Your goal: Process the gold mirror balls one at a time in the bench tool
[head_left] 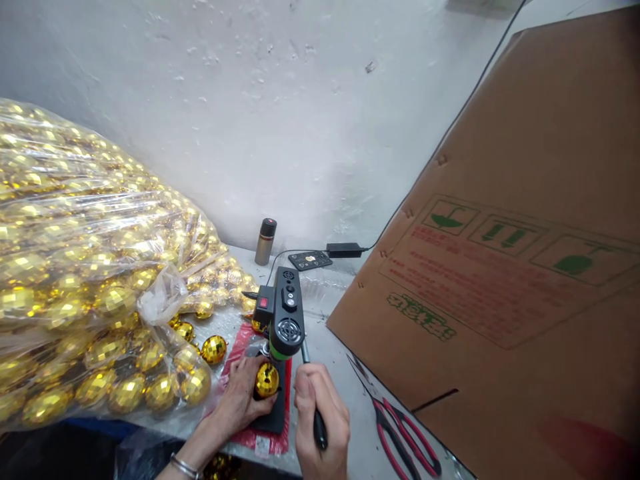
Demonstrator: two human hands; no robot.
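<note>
A small black bench drill press (287,313) stands on the table, with a red switch on its side. Below its head, my left hand (245,393) has its fingers around a gold faceted ball (267,380) over the black base (273,420). The drill tip and its contact with the ball are hidden. My right hand (323,420) is wrapped around the press's lever handle (320,430), to the right of the machine. Another gold ball (214,349) lies loose on the table, left of the press. Red plastic wrap (245,437) is spread under the base.
A large clear bag (100,267) of gold balls fills the left side. Behind the press are a bottle (265,241), a dark phone-like slab (310,260) and a power adapter (344,250). Red-and-black scissors (400,433) lie at right, against a big cardboard box (500,200).
</note>
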